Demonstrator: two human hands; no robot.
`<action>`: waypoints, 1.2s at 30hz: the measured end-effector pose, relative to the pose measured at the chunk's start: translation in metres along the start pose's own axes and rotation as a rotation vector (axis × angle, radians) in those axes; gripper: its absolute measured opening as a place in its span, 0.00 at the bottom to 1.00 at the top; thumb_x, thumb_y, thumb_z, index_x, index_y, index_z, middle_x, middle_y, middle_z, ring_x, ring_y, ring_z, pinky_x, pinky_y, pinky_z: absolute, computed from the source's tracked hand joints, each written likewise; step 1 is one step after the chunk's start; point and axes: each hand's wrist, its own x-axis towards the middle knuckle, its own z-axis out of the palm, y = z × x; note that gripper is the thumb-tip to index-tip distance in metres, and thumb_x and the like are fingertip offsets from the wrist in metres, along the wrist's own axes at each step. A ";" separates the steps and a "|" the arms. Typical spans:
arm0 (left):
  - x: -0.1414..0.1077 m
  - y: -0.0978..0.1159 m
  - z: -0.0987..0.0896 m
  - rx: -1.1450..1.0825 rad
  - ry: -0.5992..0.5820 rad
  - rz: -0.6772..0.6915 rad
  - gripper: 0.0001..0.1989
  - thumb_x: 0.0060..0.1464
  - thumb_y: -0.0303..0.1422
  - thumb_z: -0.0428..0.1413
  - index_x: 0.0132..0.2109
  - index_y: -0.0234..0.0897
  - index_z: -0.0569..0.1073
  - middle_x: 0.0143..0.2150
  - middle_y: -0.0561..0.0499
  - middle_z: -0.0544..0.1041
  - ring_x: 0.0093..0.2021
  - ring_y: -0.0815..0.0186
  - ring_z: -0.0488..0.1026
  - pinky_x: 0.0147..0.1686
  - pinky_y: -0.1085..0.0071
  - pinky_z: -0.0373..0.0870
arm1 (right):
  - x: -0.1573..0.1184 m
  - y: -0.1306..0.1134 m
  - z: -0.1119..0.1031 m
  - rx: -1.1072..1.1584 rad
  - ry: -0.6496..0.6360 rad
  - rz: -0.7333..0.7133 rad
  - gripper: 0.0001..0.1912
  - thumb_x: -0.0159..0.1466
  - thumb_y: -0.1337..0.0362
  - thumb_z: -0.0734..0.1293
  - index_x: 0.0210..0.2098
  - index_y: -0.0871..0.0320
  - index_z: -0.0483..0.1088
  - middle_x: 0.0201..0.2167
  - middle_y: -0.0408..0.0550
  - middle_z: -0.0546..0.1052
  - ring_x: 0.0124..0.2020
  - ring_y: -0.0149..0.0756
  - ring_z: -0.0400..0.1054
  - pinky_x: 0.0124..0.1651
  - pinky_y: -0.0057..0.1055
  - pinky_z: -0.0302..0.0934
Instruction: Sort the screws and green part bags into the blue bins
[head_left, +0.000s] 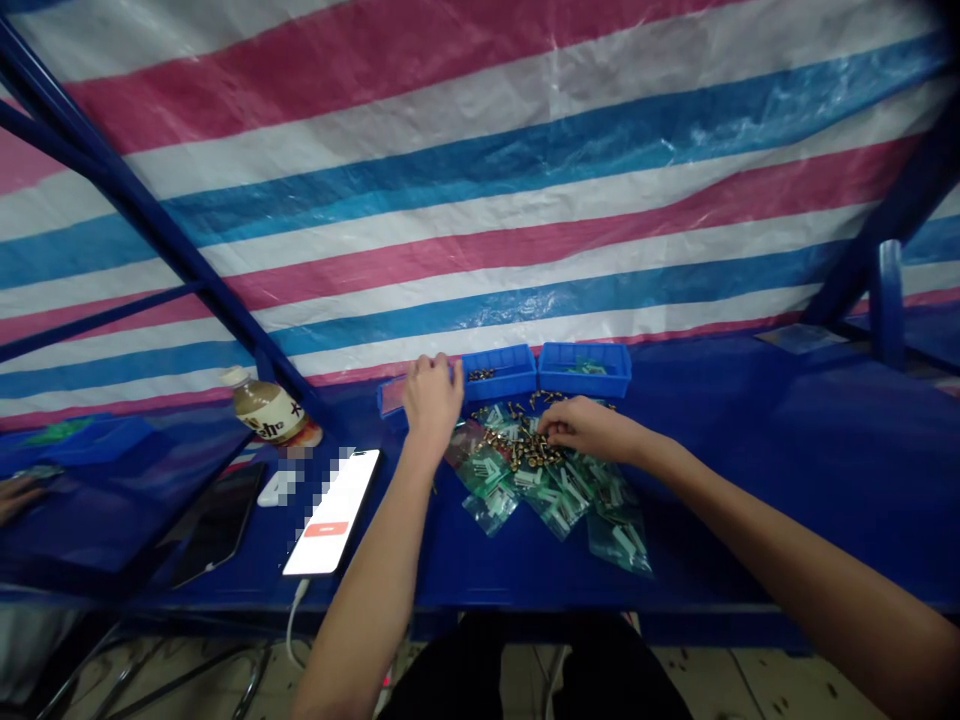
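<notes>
My left hand point(433, 396) is over the left blue bin point(391, 398), its fingers bent down and the tips hidden behind the hand. My right hand point(576, 424) reaches into a pile of small brass-coloured screws point(529, 450), thumb and fingers pressed together. Whatever they pinch is too small to make out. Under and around the screws lie several clear green-tinted plastic bags point(555, 500) holding small white cylindrical pieces. Behind the pile, a middle blue bin point(514, 380) holds some small dark parts. The right blue bin point(600, 383) has green-tinted bags in it.
On the left of the blue table point(720, 540) are a lit phone point(341, 510) with a cable, a white case point(276, 488), a dark phone point(221, 520) and a drink bottle point(270, 412). Another person's hand point(19, 497) shows at far left. Blue metal posts point(161, 240) stand before striped sheeting.
</notes>
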 end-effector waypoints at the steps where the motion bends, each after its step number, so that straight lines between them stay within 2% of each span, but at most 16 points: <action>1: -0.003 0.008 -0.002 -0.037 -0.011 0.078 0.22 0.67 0.42 0.39 0.49 0.36 0.73 0.46 0.39 0.74 0.50 0.53 0.68 0.44 0.64 0.67 | 0.000 0.000 -0.001 0.021 0.005 0.007 0.13 0.58 0.75 0.64 0.37 0.56 0.77 0.30 0.47 0.78 0.31 0.34 0.70 0.34 0.30 0.59; 5: -0.017 0.031 -0.008 -0.113 -0.076 0.411 0.20 0.68 0.40 0.39 0.48 0.36 0.72 0.43 0.42 0.76 0.49 0.57 0.69 0.42 0.67 0.67 | -0.002 0.003 -0.009 0.086 0.058 0.044 0.14 0.57 0.74 0.64 0.39 0.56 0.76 0.28 0.44 0.76 0.28 0.33 0.68 0.33 0.29 0.60; 8: -0.022 0.037 -0.004 -0.120 -0.115 0.557 0.20 0.68 0.39 0.39 0.45 0.35 0.74 0.40 0.43 0.76 0.46 0.57 0.71 0.40 0.67 0.68 | -0.004 0.010 -0.016 0.053 0.029 0.038 0.08 0.57 0.69 0.68 0.36 0.56 0.76 0.30 0.45 0.77 0.30 0.34 0.69 0.34 0.30 0.60; 12: -0.025 0.038 0.005 -0.118 -0.185 0.583 0.20 0.68 0.38 0.40 0.42 0.35 0.75 0.37 0.44 0.77 0.41 0.59 0.74 0.37 0.68 0.68 | -0.005 0.016 -0.018 0.030 -0.080 0.020 0.04 0.56 0.63 0.71 0.33 0.55 0.76 0.30 0.46 0.76 0.32 0.36 0.68 0.34 0.30 0.58; 17: -0.027 0.040 0.011 -0.122 -0.218 0.572 0.21 0.68 0.40 0.40 0.41 0.36 0.75 0.35 0.46 0.78 0.35 0.60 0.76 0.34 0.68 0.68 | -0.002 0.010 -0.007 -0.041 -0.048 -0.017 0.03 0.58 0.63 0.70 0.30 0.56 0.74 0.30 0.46 0.74 0.32 0.35 0.66 0.34 0.30 0.56; 19: -0.028 0.040 0.011 -0.139 -0.218 0.565 0.21 0.68 0.40 0.40 0.42 0.37 0.75 0.35 0.46 0.78 0.35 0.60 0.76 0.34 0.69 0.68 | -0.002 0.008 -0.006 -0.004 -0.040 -0.024 0.03 0.58 0.64 0.70 0.29 0.56 0.73 0.30 0.46 0.74 0.31 0.34 0.66 0.34 0.30 0.57; 22: -0.028 0.040 0.011 -0.171 -0.214 0.557 0.21 0.68 0.41 0.40 0.42 0.37 0.75 0.35 0.46 0.78 0.37 0.60 0.76 0.33 0.69 0.67 | -0.004 0.008 -0.012 0.195 -0.023 0.043 0.06 0.60 0.60 0.68 0.32 0.56 0.74 0.27 0.44 0.75 0.30 0.34 0.68 0.33 0.30 0.59; 25: -0.027 0.040 0.011 -0.189 -0.200 0.547 0.20 0.67 0.40 0.41 0.42 0.38 0.75 0.36 0.47 0.78 0.38 0.60 0.76 0.33 0.69 0.67 | -0.006 0.009 -0.021 0.427 0.089 0.104 0.11 0.59 0.56 0.69 0.36 0.56 0.75 0.31 0.45 0.78 0.33 0.35 0.71 0.38 0.32 0.64; 28: -0.027 0.040 0.011 -0.191 -0.200 0.530 0.18 0.67 0.40 0.42 0.43 0.38 0.75 0.36 0.47 0.78 0.39 0.61 0.75 0.34 0.70 0.67 | -0.007 0.009 -0.030 0.506 0.238 0.113 0.13 0.58 0.53 0.70 0.36 0.56 0.75 0.33 0.47 0.78 0.36 0.37 0.72 0.41 0.34 0.65; 32: -0.027 0.040 0.010 -0.206 -0.204 0.536 0.18 0.67 0.39 0.42 0.43 0.38 0.75 0.37 0.46 0.78 0.39 0.61 0.74 0.36 0.68 0.68 | -0.006 0.012 -0.033 0.475 0.348 0.093 0.13 0.58 0.53 0.71 0.36 0.56 0.75 0.35 0.48 0.79 0.37 0.38 0.73 0.42 0.36 0.66; 36: -0.027 0.039 0.011 -0.283 -0.230 0.615 0.18 0.67 0.39 0.43 0.41 0.39 0.76 0.36 0.48 0.77 0.40 0.61 0.73 0.36 0.69 0.68 | -0.005 0.023 -0.033 0.323 0.683 0.161 0.12 0.60 0.55 0.69 0.36 0.57 0.76 0.37 0.50 0.80 0.38 0.41 0.73 0.44 0.37 0.66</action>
